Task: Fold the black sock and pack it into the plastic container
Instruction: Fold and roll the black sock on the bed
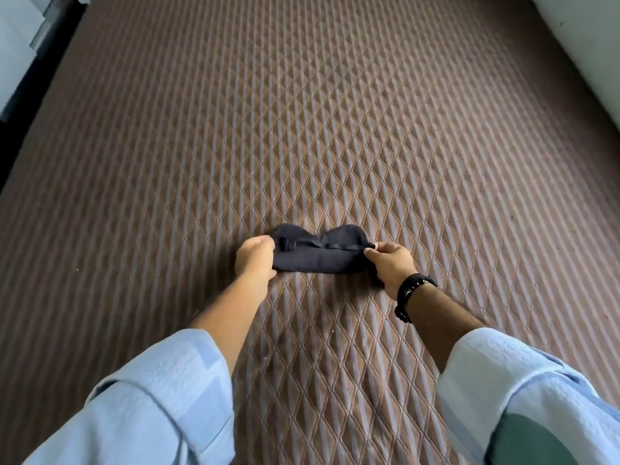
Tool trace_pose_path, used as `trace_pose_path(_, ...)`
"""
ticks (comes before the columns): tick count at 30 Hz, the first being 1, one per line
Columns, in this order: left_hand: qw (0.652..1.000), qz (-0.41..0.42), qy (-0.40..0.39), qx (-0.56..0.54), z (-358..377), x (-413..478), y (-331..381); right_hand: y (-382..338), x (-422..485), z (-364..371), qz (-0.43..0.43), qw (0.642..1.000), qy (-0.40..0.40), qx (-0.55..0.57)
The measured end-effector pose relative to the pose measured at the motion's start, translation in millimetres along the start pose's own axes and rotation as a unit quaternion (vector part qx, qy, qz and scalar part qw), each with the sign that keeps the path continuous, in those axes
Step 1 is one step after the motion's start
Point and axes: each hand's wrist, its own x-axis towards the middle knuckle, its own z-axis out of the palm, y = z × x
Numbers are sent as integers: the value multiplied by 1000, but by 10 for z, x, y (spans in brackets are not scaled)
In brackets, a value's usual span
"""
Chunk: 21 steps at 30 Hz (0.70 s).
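The black sock (318, 256) lies flat and crosswise on the quilted brown mattress (335, 129), its near half doubled over the far half along a raised seam. My left hand (255, 260) grips the sock's left end, fingers curled around the fabric. My right hand (391, 263) pinches the right end between thumb and fingertips. A black beaded bracelet sits on my right wrist. No plastic container is in view.
The mattress fills nearly the whole view, with a diamond stitch pattern. A dark floor strip and pale furniture (20, 55) run along the left edge. A white wall or bed side (583, 45) borders the upper right. Light blue sleeves cover both forearms.
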Motion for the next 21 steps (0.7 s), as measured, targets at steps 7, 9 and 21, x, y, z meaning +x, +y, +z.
trace_pose_path(7, 986, 27, 16, 164, 187, -92, 117, 64, 27, 62, -5, 1000, 2, -14)
trace_pose_path(9, 986, 19, 30, 161, 213, -72, 137, 68, 32, 63, -8, 1000, -3, -26)
trace_pose_path(21, 926, 288, -40, 240, 181, -284, -95, 4, -27, 77, 25, 999, -35, -6)
